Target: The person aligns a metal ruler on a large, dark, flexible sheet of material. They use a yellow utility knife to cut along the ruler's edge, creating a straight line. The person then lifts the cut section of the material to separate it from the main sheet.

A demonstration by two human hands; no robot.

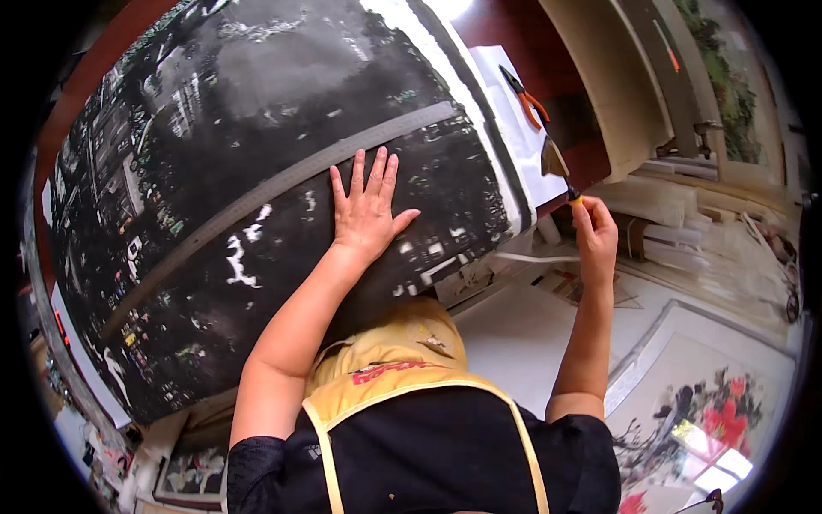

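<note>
My left hand (366, 206) lies flat on a large dark painting (282, 111), fingers spread, thumb out to the right. Its fingertips reach the lower edge of a long grey metal ruler (300, 171), which runs slantwise across the sheet. At the table's right edge, my right hand (597, 236) is closed round the handle of a scraper (555, 161). The tool has a broad metal blade and a black-and-yellow grip. Its blade is over the white paper (518, 141) beside the painting. Just beyond it lie pliers (526, 98) with orange handles.
The red-brown tabletop (544, 43) shows beyond the paper. Rolled and stacked papers (659, 214) fill shelving at the right. A painting with red flowers (702, 411) stands low at the right, behind a reflective surface. My yellow apron (385, 351) is close to the table's near edge.
</note>
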